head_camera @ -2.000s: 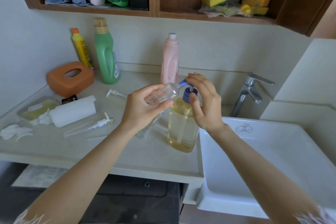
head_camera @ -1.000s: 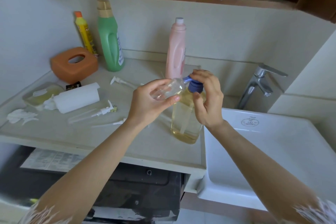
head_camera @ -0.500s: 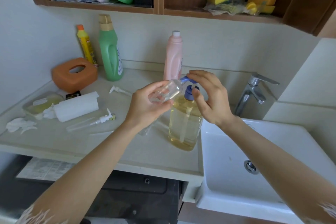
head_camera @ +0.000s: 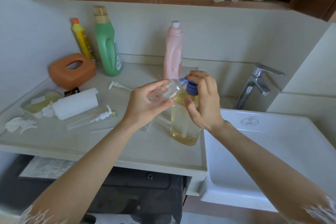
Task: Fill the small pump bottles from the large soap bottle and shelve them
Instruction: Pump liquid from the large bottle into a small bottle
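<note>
While the left hand keeps its grip on the small bottle, mouth tilted at the spout, the right hand has pressed back onto the pump of the soap bottle beside the sink: another squirt, filling continues.

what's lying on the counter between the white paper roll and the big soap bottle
In the head view, a loose white pump head with its long clear tube lies on the counter between the white paper roll and the large soap bottle.

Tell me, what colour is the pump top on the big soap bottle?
Blue; the pump top shows in the head view, under the right hand.
</note>
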`<state>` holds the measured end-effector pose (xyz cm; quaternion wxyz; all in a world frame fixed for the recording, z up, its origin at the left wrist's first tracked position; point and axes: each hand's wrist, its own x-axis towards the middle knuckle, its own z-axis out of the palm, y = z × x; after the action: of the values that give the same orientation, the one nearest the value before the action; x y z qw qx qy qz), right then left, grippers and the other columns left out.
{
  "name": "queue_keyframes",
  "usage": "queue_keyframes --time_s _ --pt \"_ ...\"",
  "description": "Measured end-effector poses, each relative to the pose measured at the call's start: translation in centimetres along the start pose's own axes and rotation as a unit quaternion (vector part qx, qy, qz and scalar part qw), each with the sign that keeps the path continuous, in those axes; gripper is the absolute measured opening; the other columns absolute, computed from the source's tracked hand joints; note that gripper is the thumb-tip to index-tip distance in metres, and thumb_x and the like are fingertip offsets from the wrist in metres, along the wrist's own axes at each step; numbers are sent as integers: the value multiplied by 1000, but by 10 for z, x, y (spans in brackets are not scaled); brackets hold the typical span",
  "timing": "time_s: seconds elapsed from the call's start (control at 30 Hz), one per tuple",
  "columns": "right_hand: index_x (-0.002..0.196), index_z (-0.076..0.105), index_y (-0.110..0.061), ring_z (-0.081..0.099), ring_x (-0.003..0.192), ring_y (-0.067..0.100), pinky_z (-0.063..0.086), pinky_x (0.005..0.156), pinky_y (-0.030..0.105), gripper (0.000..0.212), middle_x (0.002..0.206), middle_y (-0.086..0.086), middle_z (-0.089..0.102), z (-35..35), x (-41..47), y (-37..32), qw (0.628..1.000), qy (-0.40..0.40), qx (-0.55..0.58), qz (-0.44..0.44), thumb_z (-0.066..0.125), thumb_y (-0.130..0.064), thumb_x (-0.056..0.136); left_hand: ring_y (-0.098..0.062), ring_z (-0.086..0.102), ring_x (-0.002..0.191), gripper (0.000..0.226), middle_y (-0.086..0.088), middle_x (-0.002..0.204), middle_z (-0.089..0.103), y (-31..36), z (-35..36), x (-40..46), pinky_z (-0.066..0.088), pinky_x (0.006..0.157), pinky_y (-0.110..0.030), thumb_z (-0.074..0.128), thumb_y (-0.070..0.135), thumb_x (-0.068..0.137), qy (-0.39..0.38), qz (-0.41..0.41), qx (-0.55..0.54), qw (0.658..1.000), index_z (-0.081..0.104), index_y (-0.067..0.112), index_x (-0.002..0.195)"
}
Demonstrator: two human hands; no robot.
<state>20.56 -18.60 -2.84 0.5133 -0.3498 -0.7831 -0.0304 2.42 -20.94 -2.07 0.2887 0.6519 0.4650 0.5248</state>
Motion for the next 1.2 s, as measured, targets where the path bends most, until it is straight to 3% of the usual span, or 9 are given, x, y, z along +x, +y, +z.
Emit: queue_keyframes --time_s 0.3,0.53,0.63,0.83,1.03,1.2 --pt "110 66 -5 56 111 22 37 95 13 37 118 9 62 -27 26 -7 1000 -16 7 22 45 -24 87 6 63 79 51 14 94 68 8 -1 5 48 77 -13 79 2 75 0 16 -30 999 63 9 124" --pt "111 59 5 49 118 28 35 102 27 40 116 16 60 -7 13 -10 999 19 29 29 45 -19 82 4 64 78 50 11 98 69 2 3 2 50 77 -15 79 4 76 2 15 -42 999 64 9 124" --pt "108 60 6 48 116 25 33 102 23 43 116 16 60 2 5 -11 999 39 16 31 45 -24 82 -1 66 84 50 5 102 71 -1 2 0 51 81 -18 80 5 75 -4 -1 -42 999 65 12 122" --pt "109 59 6 49 118 31 29 105 21 45 117 17 59 3 0 -13 999 17 -4 38 43 -22 79 -7 61 73 48 10 91 68 -1 -1 0 49 75 -14 82 12 74 -13 -10 -13 1000 66 26 116" --pt "114 61 1 50 118 29 30 103 18 42 121 14 59 -18 18 -12 1000 -22 -13 19 43 -23 85 6 65 81 45 29 89 69 15 -7 4 47 76 -10 81 15 76 -12 7 -17 1000 64 36 113" --pt "114 65 -3 54 114 25 30 98 7 40 120 11 61 -25 24 -8 999 -26 -8 31 42 -25 89 0 67 88 44 15 97 71 19 -4 7 50 81 -14 80 14 77 -10 12 -14 1000 65 28 116"
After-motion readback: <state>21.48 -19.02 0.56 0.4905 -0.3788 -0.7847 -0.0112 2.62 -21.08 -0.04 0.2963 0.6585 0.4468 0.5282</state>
